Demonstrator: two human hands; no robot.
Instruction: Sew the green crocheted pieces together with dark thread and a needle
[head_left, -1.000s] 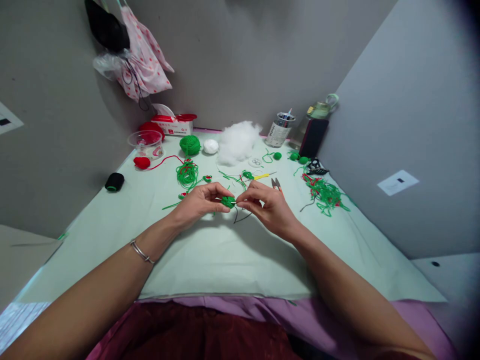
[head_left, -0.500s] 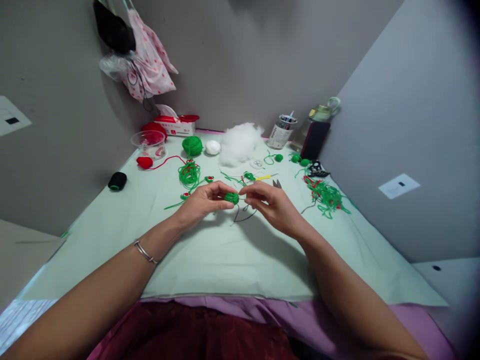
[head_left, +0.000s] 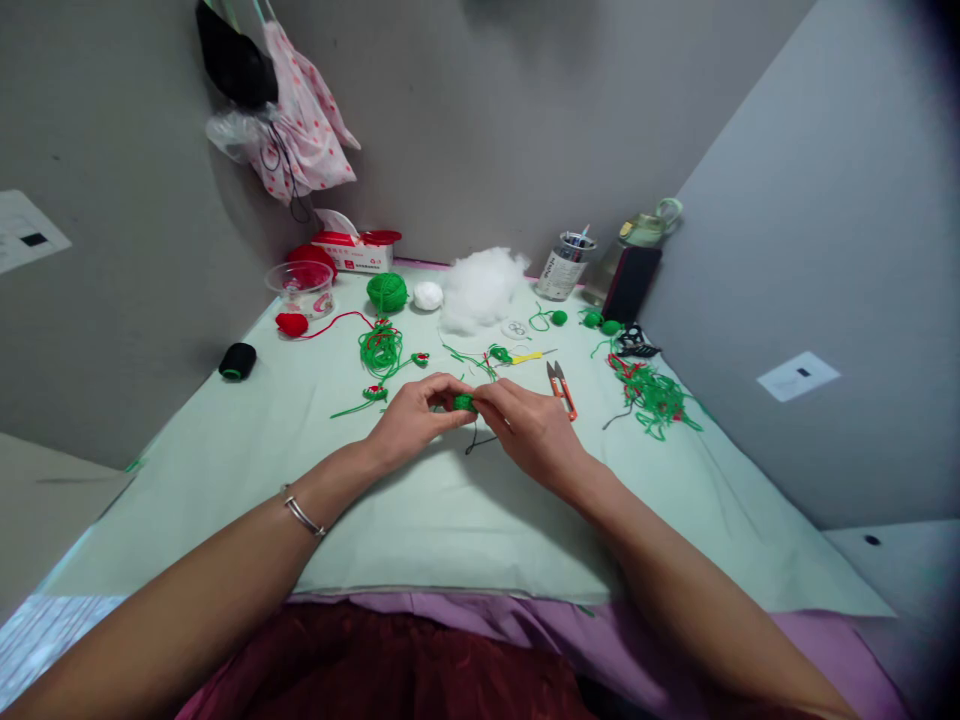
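A small green crocheted piece (head_left: 464, 402) is pinched between the thumb and fingers of my left hand (head_left: 420, 416), above the middle of the table. My right hand (head_left: 523, 424) touches the piece's right side, its thumb and fingertips pressed together; what they grip there is too small to make out. A dark thread (head_left: 474, 440) hangs below the piece and between the hands. Orange-handled snips (head_left: 562, 391) lie just right of my right hand. Behind the hands are a yellow-handled hook (head_left: 527, 357) and green yarn ends (head_left: 498, 353).
White stuffing (head_left: 484, 288), a green yarn ball (head_left: 387, 292) and a tissue box (head_left: 358, 254) stand at the back. Tangled green and red yarn (head_left: 658, 397) lies right. A black spool (head_left: 238, 361) sits left. A jar (head_left: 561, 269) and a phone (head_left: 632, 285) are back right.
My right hand has moved left, up against the green piece, uncovering the snips. The dark thread shows a shorter stretch below the hands.
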